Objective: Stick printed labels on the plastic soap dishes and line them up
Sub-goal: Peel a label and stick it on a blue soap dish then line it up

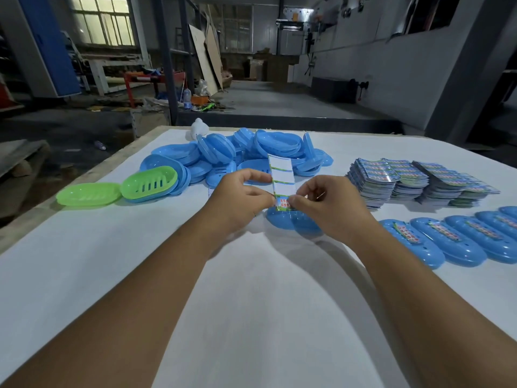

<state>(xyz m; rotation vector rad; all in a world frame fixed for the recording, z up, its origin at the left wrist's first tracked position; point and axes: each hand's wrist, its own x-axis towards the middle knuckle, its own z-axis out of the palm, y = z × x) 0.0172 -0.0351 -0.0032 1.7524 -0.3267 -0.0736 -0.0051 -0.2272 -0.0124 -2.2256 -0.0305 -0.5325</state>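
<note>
Reaching in from 6 o'clock, both forearms meet over the white surface (251, 317) near its middle. At the centre, the left hand (240, 198) and right hand (326, 204) each pinch the lower end of a label strip (281, 179), whose last printed label sits between the thumbs while the bare backing stands up toward 12 o'clock. Just under the hands lies a blue soap dish (293, 222). Toward 3 o'clock runs a row of labelled blue dishes (461, 239), touching side by side. Farther out at 2 o'clock sit stacks of label sheets (414, 180). At 12 o'clock is a heap of unlabelled blue dishes (251, 152), and at 10 o'clock two green dishes (117, 189).
</note>
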